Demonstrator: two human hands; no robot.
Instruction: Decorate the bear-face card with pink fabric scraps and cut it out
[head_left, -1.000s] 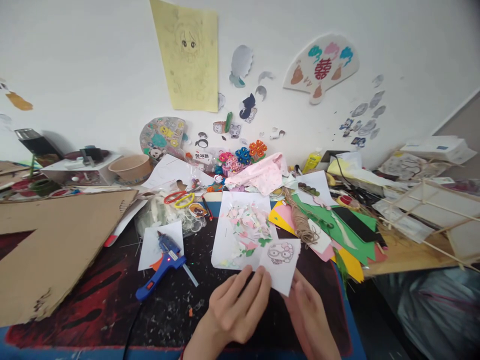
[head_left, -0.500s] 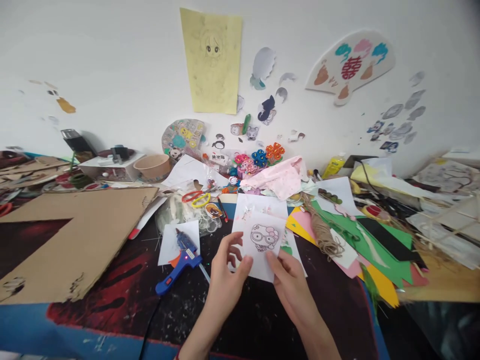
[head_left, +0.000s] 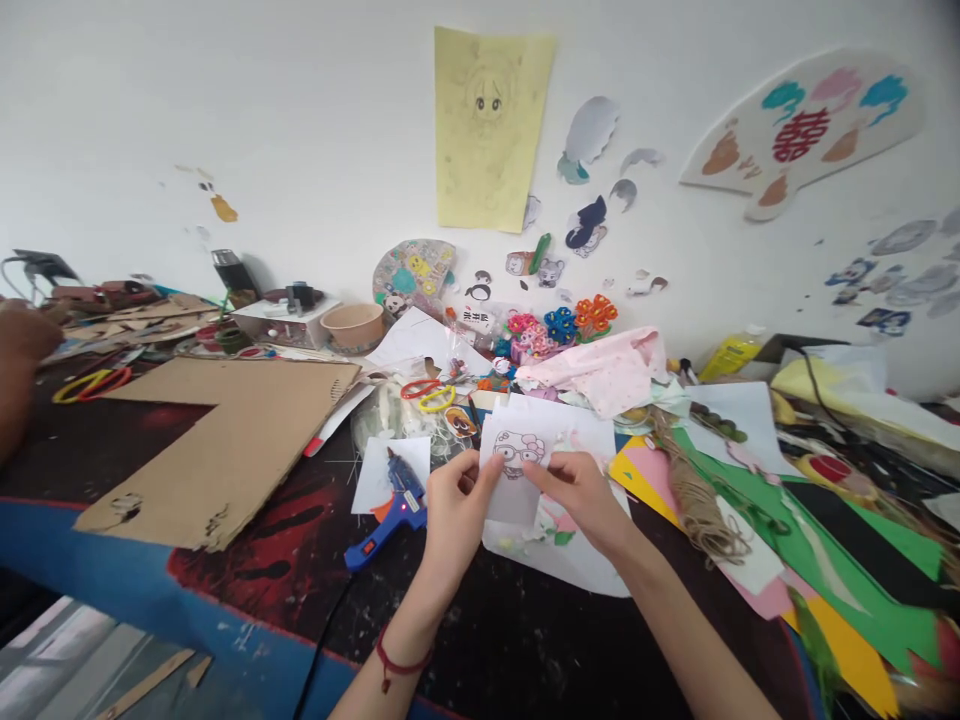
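Both hands pinch a small sheet of white paper that carries a line drawing of a cartoon character with round glasses and a bow. My left hand closes on its left side, thumb on the drawing. From the right, my right hand grips it with the thumb near the bow. Beneath lies a larger white sheet with small paper scraps on it. Left of my left hand, a blue glue gun rests partly on a white paper square.
A cut cardboard piece lies on the left. Scissors and a clay-coloured bowl stand further back. Twine and green sheets cover the right. At the far left edge another person's hand shows.
My left hand has closed on the drawn paper, which my right hand alone was holding. The view has swung left, bringing another person's hand into sight.
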